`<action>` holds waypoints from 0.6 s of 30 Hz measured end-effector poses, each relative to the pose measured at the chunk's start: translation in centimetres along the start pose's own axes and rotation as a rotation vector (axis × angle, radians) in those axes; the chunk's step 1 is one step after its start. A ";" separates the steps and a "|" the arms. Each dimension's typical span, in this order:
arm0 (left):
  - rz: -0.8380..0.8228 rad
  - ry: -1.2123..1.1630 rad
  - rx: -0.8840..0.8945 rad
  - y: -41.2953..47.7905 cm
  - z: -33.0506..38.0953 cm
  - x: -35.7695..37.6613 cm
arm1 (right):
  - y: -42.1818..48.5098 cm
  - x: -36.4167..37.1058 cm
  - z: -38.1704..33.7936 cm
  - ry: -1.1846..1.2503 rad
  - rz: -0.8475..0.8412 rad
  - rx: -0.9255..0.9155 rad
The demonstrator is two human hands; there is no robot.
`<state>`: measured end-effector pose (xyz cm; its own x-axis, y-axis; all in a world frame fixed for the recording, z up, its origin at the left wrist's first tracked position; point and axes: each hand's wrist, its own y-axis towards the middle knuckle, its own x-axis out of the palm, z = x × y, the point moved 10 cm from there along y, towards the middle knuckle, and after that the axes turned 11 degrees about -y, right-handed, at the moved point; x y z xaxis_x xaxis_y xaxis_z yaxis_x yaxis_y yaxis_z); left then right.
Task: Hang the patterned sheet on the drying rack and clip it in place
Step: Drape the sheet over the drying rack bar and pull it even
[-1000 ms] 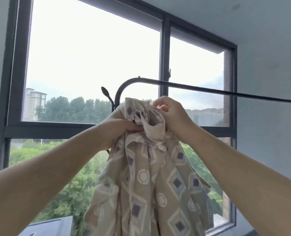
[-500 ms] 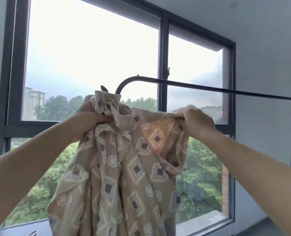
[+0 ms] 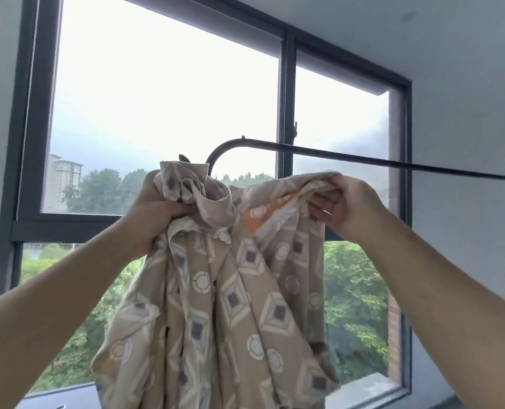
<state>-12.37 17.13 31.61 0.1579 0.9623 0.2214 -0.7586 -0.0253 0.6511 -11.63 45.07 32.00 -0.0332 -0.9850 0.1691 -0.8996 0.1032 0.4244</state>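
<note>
Both bare forearms reach up and forward from the lower corners of the view, elbows out of sight, and the wrists close in toward each other. The left hand (image 3: 154, 208) is a fist, its grip closed round a bunched wad at the top of the patterned sheet (image 3: 230, 305). The right hand (image 3: 351, 208) is at the same height and well apart from it. Its fingers curl inward and its grip pinches the sheet's upper edge.

Between the two hands the top of the beige sheet is stretched in loose folds. The rest hangs free in long pleats and runs out past the bottom of the view.

Just above and behind the hands is the dark rail of the drying rack (image 3: 363, 159), curved down at its left end and running to the right edge. The sheet is below the rail, not over it. Whether the bunched cloth touches the curved end I cannot tell.

Beyond is a dark-framed window (image 3: 286, 84), with green trees (image 3: 354, 290) and a pale tower block (image 3: 65, 178) outside.
</note>
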 end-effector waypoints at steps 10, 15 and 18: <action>-0.134 -0.129 -0.003 -1.0 0.7 3.6 | -2.1 6.3 11.2 -0.849 -0.614 0.096; -0.073 -0.044 -0.018 -0.7 0.7 1.2 | 0.4 2.4 1.2 -1.029 -0.060 -0.347; 0.018 -0.060 -0.023 -0.5 0.7 -1.1 | 0.0 -3.8 -4.8 -0.794 0.471 -0.443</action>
<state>-11.74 15.92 31.55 0.1811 0.9438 0.2764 -0.7759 -0.0356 0.6299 -9.38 49.42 35.61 -0.7653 -0.6219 -0.1661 -0.4843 0.3862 0.7851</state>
